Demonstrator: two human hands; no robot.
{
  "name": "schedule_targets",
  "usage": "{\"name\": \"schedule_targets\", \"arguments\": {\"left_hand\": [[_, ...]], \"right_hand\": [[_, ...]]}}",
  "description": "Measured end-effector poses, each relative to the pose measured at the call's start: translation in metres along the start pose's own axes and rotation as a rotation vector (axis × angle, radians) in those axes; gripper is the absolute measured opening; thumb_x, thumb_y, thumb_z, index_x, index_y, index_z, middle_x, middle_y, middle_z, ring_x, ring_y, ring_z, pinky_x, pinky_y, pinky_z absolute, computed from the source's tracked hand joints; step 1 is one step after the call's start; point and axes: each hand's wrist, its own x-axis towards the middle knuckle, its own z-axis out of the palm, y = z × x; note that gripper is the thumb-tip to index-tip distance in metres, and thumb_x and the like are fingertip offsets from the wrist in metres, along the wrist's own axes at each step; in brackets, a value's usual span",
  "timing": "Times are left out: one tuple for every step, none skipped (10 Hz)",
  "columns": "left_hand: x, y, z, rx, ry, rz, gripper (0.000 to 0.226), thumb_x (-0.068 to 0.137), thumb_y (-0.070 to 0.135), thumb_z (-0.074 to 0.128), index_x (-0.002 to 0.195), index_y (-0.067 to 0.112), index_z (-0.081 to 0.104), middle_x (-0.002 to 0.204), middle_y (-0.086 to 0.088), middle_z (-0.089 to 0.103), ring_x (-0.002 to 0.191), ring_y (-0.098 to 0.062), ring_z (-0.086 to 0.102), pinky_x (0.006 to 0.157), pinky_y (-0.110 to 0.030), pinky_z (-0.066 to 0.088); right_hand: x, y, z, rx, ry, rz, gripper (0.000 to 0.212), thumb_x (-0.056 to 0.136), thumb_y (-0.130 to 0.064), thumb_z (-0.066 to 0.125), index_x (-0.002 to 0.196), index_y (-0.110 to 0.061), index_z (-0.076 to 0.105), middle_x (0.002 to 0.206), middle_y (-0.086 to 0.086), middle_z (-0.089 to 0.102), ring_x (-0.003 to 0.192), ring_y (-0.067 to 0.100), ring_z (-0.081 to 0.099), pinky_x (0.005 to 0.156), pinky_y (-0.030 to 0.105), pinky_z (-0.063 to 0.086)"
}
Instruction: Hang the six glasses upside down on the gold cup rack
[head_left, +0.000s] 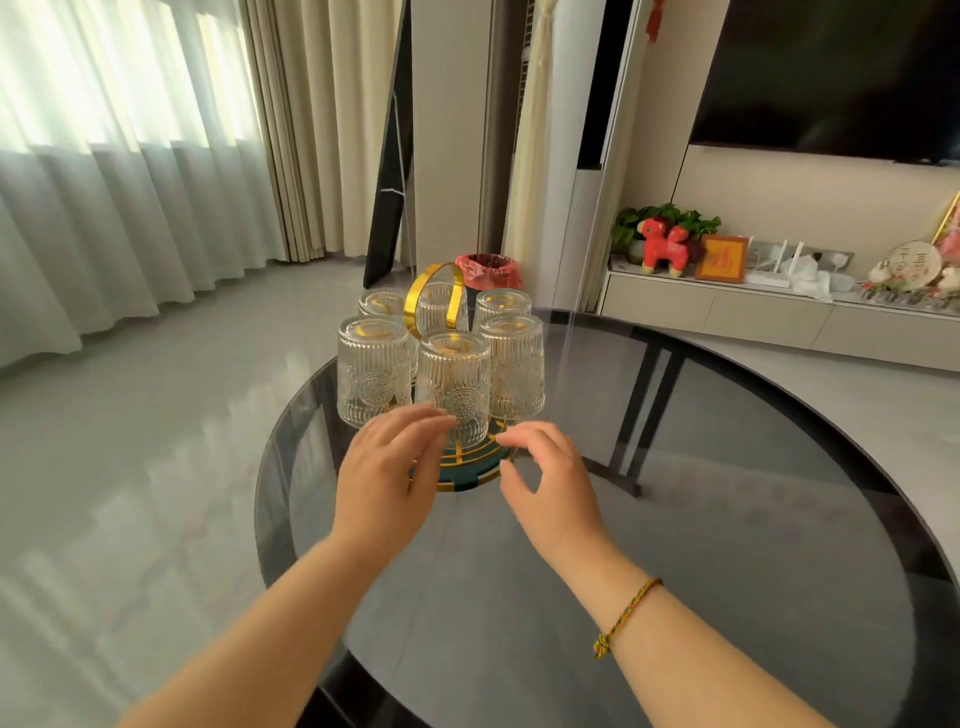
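All 6 glasses sit inverted, axes vertical, on the gold cup rack on the desk. Left hand nearer, fingertips at the front glass; right hand just beside. Both grips spread, empty.

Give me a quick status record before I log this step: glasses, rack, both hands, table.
glasses on rack: six, all upside down, e.g. front centre glass
rack: gold cup rack with loop handle on top, round base near the table's far-left edge
left hand: left hand open, fingers by the lower part of the front centre glass; contact unclear
right hand: right hand open, fingers curled, beside the rack base, holding nothing
table: dark glass table, round, no loose glasses seen
task state: looks complete
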Motion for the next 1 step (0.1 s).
{"name": "schedule_targets", "arguments": {"left_hand": [[-0.0353,0.0067,0.0226,0.024,-0.135,0.049,0.029,0.08,0.021,0.041,0.085,0.009,0.068,0.087,-0.008,0.072,0.088,-0.015,0.059,0.078,-0.025,0.04]], "right_hand": [[-0.0232,0.0173,0.0091,-0.021,-0.018,0.102,0.018,0.077,-0.001,0.054,0.092,-0.006,0.062,0.103,0.009,0.06,0.098,0.019,0.047,0.078,0.0,0.022]]}}
